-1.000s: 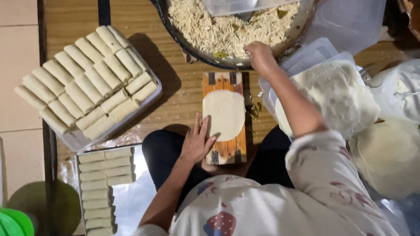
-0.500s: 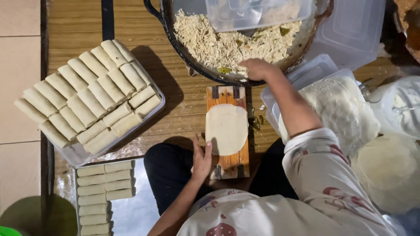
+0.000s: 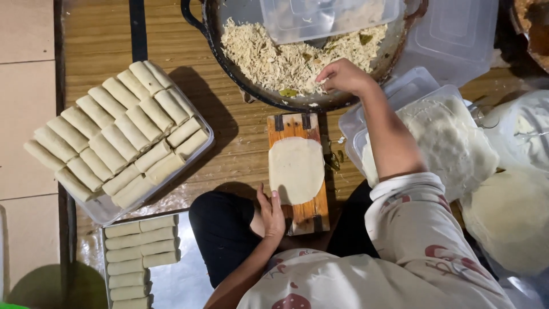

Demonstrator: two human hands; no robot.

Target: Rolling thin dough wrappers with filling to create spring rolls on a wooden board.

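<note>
Dressed in a loose, pale cream top with short sleeves ending above the elbow — hem of the right sleeve rolled into a soft, thick cuff. Printed all over with scattered motifs in dusty red and faint pink, rounded and fruit-like, too blurred to make out further. Below, dark black trousers covering both legs, plain and unpatterned. Forearms bare, left hand (image 3: 273,216) and right hand (image 3: 342,75) ungloved — no rings, watch or bracelet visible on either.

The right hand (image 3: 342,75) has reached into the shredded filling (image 3: 274,54), apparently pinching some, while the left hand (image 3: 271,214) slid toward the board's near corner.
</note>
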